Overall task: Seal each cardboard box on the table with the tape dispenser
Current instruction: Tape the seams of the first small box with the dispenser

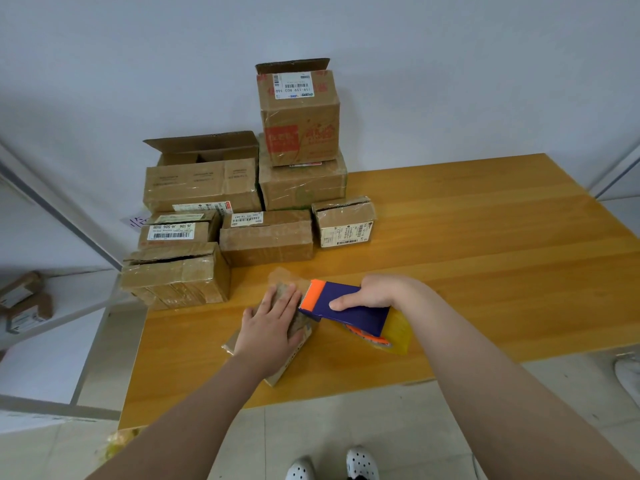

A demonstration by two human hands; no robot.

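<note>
A small flat cardboard box (296,351) lies near the front of the wooden table (485,258). My left hand (272,323) presses flat on its top. My right hand (377,292) grips the blue and orange tape dispenser (346,306), whose orange blade end touches the box's far right edge. A strip of clear tape (285,277) runs over the box's far end. The yellowish tape roll (394,332) sits at the dispenser's near end.
Several cardboard boxes are stacked at the table's back left, among them a tall one (299,116) on top, an open-flapped one (202,178) and a small one (344,221). A white shelf (52,306) with more boxes stands to the left. My shoes (332,465) show below.
</note>
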